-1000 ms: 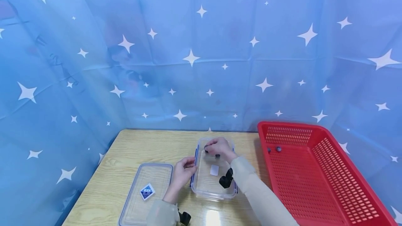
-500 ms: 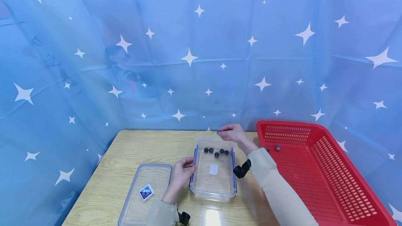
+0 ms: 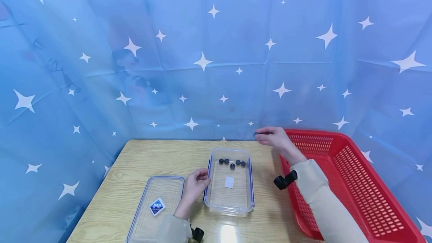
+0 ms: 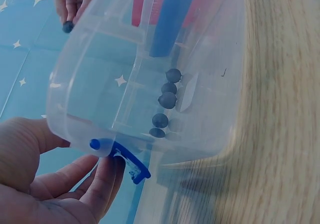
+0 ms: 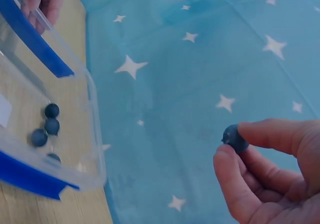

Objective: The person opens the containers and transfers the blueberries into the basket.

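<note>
My right hand (image 3: 275, 138) pinches a blueberry (image 5: 235, 138) between thumb and fingertips, raised near the back left corner of the red basket (image 3: 291, 194). My left hand (image 3: 194, 186) grips the left side wall of a clear plastic box (image 3: 229, 209) with blue side clips, thumb at the rim and fingers by the clip (image 4: 131, 163). Inside the box, several blueberries (image 3: 232, 167) lie toward its far end, and a small white square (image 3: 229, 182) is near the middle. The right forearm passes over the basket's left rim.
Left of the box lies its clear lid (image 3: 138, 218) with a blue-and-white label (image 3: 157, 206), on a wood-grain table (image 3: 135, 160). Behind the table hangs a blue curtain (image 3: 189, 85) with white stars. The basket's left inside is partly hidden by the sleeve.
My right hand has risen out of the box with a blueberry and moved right toward the basket. The two blueberries seen in the basket are now hidden by the arm. My left hand stays put.
</note>
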{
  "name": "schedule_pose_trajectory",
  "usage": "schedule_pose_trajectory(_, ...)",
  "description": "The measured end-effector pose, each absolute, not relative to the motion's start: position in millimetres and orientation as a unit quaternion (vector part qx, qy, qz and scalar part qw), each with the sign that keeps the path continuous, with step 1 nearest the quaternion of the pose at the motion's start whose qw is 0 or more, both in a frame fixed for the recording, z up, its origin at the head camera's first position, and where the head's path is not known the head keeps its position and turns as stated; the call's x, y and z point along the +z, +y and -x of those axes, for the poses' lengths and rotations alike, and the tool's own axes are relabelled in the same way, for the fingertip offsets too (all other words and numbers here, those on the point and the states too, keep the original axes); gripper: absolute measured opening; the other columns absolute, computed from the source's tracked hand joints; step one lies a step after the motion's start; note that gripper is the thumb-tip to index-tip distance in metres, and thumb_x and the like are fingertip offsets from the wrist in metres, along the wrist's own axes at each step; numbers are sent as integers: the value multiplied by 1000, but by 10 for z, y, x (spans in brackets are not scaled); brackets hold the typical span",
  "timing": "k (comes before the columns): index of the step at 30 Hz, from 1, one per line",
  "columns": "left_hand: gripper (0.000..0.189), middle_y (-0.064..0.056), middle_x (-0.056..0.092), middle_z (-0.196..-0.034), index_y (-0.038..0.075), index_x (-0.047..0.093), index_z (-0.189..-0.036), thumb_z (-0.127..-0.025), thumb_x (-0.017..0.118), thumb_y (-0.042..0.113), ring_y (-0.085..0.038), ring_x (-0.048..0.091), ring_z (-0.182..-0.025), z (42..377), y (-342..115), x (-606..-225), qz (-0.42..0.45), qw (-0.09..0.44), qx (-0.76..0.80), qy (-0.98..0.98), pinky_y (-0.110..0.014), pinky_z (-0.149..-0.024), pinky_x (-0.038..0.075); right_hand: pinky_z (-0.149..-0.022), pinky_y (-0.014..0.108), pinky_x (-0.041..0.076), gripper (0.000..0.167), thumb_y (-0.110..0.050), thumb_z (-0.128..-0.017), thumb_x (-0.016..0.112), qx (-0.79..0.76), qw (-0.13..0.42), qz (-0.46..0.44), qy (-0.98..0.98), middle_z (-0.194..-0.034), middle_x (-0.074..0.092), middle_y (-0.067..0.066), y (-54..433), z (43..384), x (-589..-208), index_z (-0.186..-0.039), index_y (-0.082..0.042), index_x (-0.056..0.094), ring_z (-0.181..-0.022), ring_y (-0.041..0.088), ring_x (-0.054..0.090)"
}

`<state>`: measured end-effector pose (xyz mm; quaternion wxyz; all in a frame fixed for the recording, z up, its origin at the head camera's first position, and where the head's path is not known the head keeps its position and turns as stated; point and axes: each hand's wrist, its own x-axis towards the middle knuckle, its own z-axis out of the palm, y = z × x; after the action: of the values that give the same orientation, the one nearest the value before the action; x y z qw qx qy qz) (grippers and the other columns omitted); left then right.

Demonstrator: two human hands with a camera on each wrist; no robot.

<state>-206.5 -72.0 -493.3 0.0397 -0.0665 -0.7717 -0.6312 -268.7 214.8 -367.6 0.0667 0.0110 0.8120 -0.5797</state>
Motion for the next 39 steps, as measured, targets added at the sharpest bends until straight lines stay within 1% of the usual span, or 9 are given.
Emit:
schedule_pose_trajectory(1,32,-28,63,-100,-17,57,-108,-79,65,-7,-36,62,-90,2078,-724,-4957,70,42,-631,-772,-31,-74,55,-91,34,50,45,-17,-90,63,-577,63,-8,814,-125,52,23,2194,2668,-3667,-127,6,52,-107,28,59)
schedule_pose_trajectory(9,31,-37,58,-102,-23,54,-107,-79,60,-12,-49,57,-93,1867,-672,-4543,71,37,-627,-775,-44,-80,53,-98,44,44,52,-26,-90,64,-563,49,-9,825,-132,47,23,2566,2518,-3618,-131,2,49,-108,25,59)
schedule_pose_trajectory(14,30,-38,57,-103,-22,54,-107,-79,59,-13,-49,57,-94,1884,-682,-4574,75,34,-628,-774,-44,-80,53,-88,30,52,53,-28,-90,63,-568,35,-4,822,-127,50,20,2770,2427,-3616,-130,5,49,-99,15,63)
schedule_pose_trajectory(17,30,-37,58,-103,-22,54,-107,-79,60,-13,-47,58,-93,1944,-697,-4691,75,34,-632,-770,-43,-79,53,-81,22,53,54,-28,-89,64,-577,26,3,817,-117,56,10,2881,2380,-3620,-128,8,49,-92,7,64)
schedule_pose_trajectory(21,31,-32,61,-102,-19,56,-108,-79,63,-11,-40,61,-91,2039,-717,-4885,75,39,-627,-775,-37,-78,55,-79,19,52,54,-29,-89,65,-580,19,1,815,-101,61,-7,3004,2325,-3640,-126,8,50,-88,3,64)
schedule_pose_trajectory(24,32,-28,62,-102,-17,58,-109,-79,64,-9,-37,62,-91,2076,-724,-4962,76,43,-622,-778,-33,-78,55,-80,19,52,53,-30,-88,65,-574,18,-1,819,-96,61,-13,3081,2290,-3676,-125,6,52,-87,2,64)
schedule_pose_trajectory(29,32,-28,62,-101,-16,58,-108,-78,64,-8,-37,62,-91,2091,-727,-4992,76,44,-625,-776,-32,-77,55,-83,22,52,48,-29,-88,66,-578,22,-1,815,-95,64,-14,3197,2232,-3764,-122,3,56,-87,1,64)
schedule_pose_trajectory(34,32,-27,63,-101,-16,58,-109,-78,64,-8,-36,62,-91,2088,-731,-4991,77,42,-622,-778,-32,-77,55,-80,20,52,41,-24,-89,65,-596,22,2,803,-94,65,-14,3300,2180,-3861,-118,3,58,-87,2,64)
schedule_pose_trajectory(39,32,-30,62,-101,-18,57,-109,-79,63,-9,-37,61,-91,2045,-726,-4915,75,38,-622,-779,-36,-77,55,-79,19,52,36,-21,-90,64,-591,20,-1,806,-92,65,-15,3393,2141,-3954,-116,3,60,-84,2,64)
